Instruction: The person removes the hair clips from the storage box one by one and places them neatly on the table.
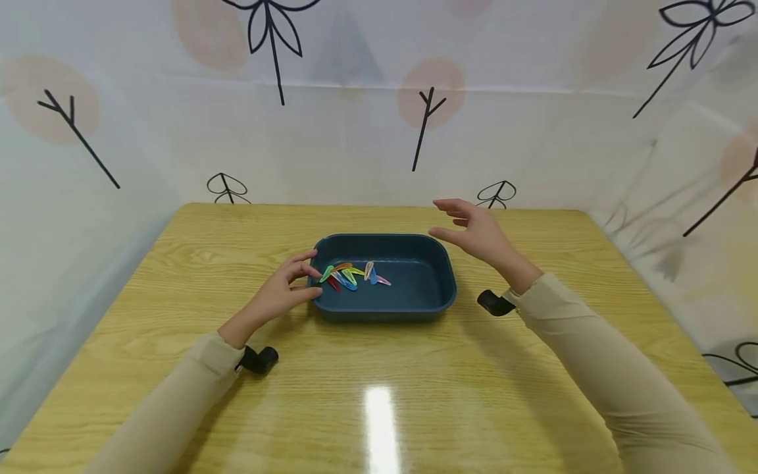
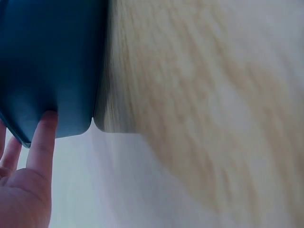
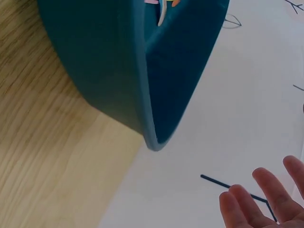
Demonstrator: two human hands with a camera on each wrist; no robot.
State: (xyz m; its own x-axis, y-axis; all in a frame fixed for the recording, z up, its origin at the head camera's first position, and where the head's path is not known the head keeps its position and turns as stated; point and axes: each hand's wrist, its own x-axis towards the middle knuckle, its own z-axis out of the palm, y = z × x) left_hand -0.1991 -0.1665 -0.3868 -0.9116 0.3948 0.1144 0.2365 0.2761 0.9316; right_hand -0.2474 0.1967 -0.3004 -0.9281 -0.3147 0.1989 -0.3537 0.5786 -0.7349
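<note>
Head view shows my left hand [image 1: 278, 293] at the left rim of the blue tray [image 1: 435, 299], fingers [image 2: 42, 137] resting on its outer wall and seemingly touching a green clip. Coloured hair clips [image 1: 351, 275] lie clustered inside, left of centre, none lifted out yet. My right hand [image 1: 476, 234] hovers over the far right corner, fingers spread, holding nothing. Around it, only bare worktop [image 1: 379, 395].

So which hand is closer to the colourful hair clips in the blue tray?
Left. The left hand touches the blue tray's left rim right beside the hair clips. The right hand hovers open above the tray's far right corner, apart from them.
</note>
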